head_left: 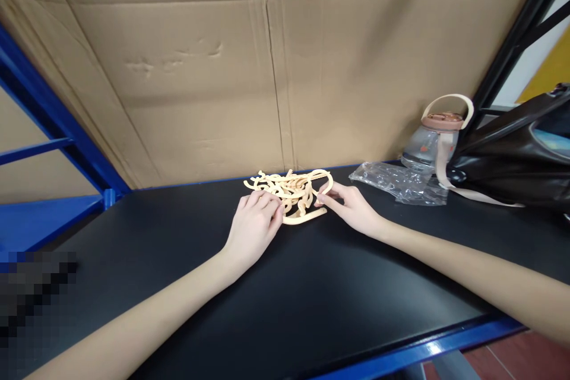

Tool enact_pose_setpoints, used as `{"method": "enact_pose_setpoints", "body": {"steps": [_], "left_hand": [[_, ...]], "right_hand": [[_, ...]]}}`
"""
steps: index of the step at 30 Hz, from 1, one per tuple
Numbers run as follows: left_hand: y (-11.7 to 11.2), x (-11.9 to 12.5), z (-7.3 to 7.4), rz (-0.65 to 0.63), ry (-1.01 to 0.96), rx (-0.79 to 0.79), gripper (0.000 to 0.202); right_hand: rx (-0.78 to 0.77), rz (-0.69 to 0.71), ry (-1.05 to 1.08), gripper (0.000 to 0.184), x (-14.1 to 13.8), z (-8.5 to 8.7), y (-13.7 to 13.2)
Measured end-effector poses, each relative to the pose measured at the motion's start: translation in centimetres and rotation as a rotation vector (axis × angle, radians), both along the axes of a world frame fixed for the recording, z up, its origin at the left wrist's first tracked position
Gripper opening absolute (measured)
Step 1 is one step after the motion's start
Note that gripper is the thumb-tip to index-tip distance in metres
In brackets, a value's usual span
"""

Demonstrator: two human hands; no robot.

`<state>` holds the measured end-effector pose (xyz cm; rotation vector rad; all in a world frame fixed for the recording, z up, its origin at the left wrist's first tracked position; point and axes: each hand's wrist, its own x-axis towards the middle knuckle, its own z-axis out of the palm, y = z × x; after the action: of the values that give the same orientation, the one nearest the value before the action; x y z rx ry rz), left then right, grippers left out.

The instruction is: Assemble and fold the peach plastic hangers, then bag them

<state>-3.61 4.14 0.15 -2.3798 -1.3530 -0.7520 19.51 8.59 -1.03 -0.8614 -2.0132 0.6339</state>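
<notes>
A loose heap of cream-coloured curved, wavy strips (291,187) lies near the back edge of the black tabletop; their material is unclear. My right hand (350,205) is at the heap's right side, thumb and fingers closed on a looped cream strip (328,181). On the left front of the heap rests my left hand (255,222), fingers curled and pressed together, fingertips partly hidden. One bowed strip (305,219) runs along the front of the heap, its left end close to my left thumb. Whatever the left fingers hold is covered by the hand.
Behind the black table (312,303) stands a cardboard wall (200,89). To the right lie a crumpled clear plastic bag (405,183), a jug-like bottle (430,142) with handle and strap, and a shiny black bag (503,148). A blue metal frame (66,130) borders the left.
</notes>
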Motion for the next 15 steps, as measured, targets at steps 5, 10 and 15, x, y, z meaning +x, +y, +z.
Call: {"method": "enact_pose_setpoints", "body": {"steps": [5, 10, 15], "left_hand": [[-0.1, -0.2, -0.1, 0.002, -0.054, -0.036, 0.032], [-1.3, 1.2, 1.2, 0.002, -0.13, -0.129, 0.037], [-7.8, 1.8, 1.6, 0.038, -0.501, -0.323, 0.035]], "right_hand": [[0.048, -0.001, -0.106, 0.016, -0.2, 0.0, -0.4], [0.068, -0.043, -0.228, 0.016, -0.3, 0.0, -0.9], [0.044, -0.065, -0.114, 0.017, -0.3, 0.3, -1.0]]}}
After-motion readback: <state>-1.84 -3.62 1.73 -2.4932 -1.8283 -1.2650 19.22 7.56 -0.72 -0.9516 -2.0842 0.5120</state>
